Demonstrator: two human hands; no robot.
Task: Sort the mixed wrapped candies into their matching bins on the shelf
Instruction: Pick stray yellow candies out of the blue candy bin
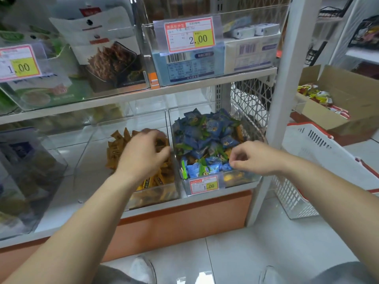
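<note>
Two clear bins stand side by side on the lower shelf. The left bin (155,194) holds brown and orange wrapped candies (117,149). My left hand (143,154) hovers over that pile, back up, with its fingers bent down among the candies and hidden. The right bin (246,178) is heaped with blue wrapped candies (205,132), with a few orange ones (239,131) mixed in. My right hand (254,157) is at this bin's front right corner, thumb and forefinger pinching a blue candy (225,167).
A white basket with a red rim (307,144) leans right of the shelf post (281,89). Behind it sits a cardboard box (348,87) of red and yellow packets. Clear bins with price tags fill the upper shelf (184,89). Another clear bin (30,171) stands at the left.
</note>
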